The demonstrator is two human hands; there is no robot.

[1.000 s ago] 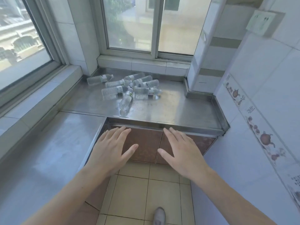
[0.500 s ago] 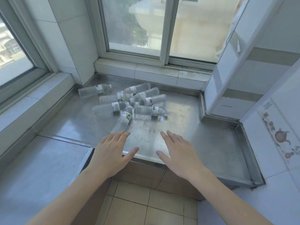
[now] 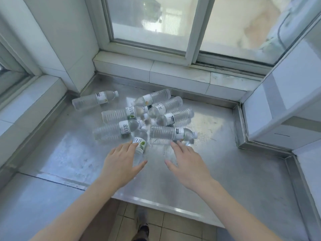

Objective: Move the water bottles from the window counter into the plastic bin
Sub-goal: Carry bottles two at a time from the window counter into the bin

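Water bottles (image 3: 139, 117) lie jumbled toward the table's (image 3: 243, 171) back edge, left hand (image 3: 119, 164) flat-fingered over the nearest bottle (image 3: 139, 146), right hand (image 3: 188, 164) spread, holding nothing.

My one camera sits on my head, looking forward and steeply down at close range onto the counter (image 3: 225, 171) in the window (image 3: 151, 23) corner, my forearms reaching in from the bottom edge

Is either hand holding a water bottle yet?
No, the left hand and right hand are both open, reaching toward bottles lying on the counter.
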